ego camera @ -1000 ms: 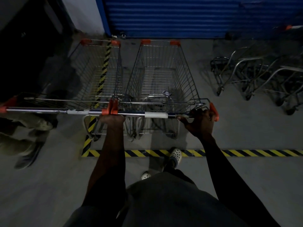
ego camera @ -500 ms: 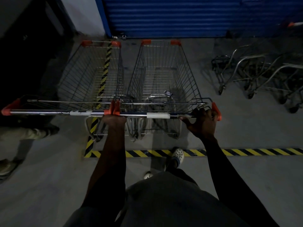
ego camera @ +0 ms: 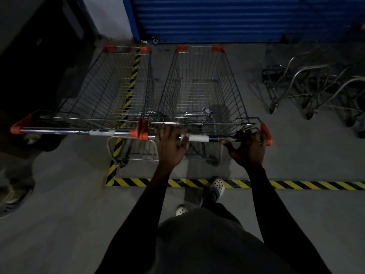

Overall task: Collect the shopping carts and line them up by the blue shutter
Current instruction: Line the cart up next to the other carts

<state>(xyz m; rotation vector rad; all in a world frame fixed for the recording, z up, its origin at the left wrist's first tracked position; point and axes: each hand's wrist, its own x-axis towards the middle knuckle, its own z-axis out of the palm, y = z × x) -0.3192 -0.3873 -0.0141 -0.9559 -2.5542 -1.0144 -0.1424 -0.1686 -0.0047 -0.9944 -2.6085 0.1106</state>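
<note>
The right cart [ego camera: 201, 86] stands on the floor [ego camera: 59, 214], nose near the blue shutter [ego camera: 237, 16], flank to flank with the left cart [ego camera: 110, 89]. Both arms reach straight forward to the right cart's handle [ego camera: 198, 138], and the basket lies ahead of both hands. The right hand [ego camera: 248, 147] is at the bar's right end, just inside the orange cap. Its grip is closed, fingers curled over the bar, thumb pointing left. The left hand [ego camera: 170, 144] lies on the bar's left end, fingers spread over it; whether this grip is closed cannot be told. Hazard tape [ego camera: 296, 184] crosses the floor behind the carts. Bare trolley frames [ego camera: 316, 86] stand to the right.
</note>
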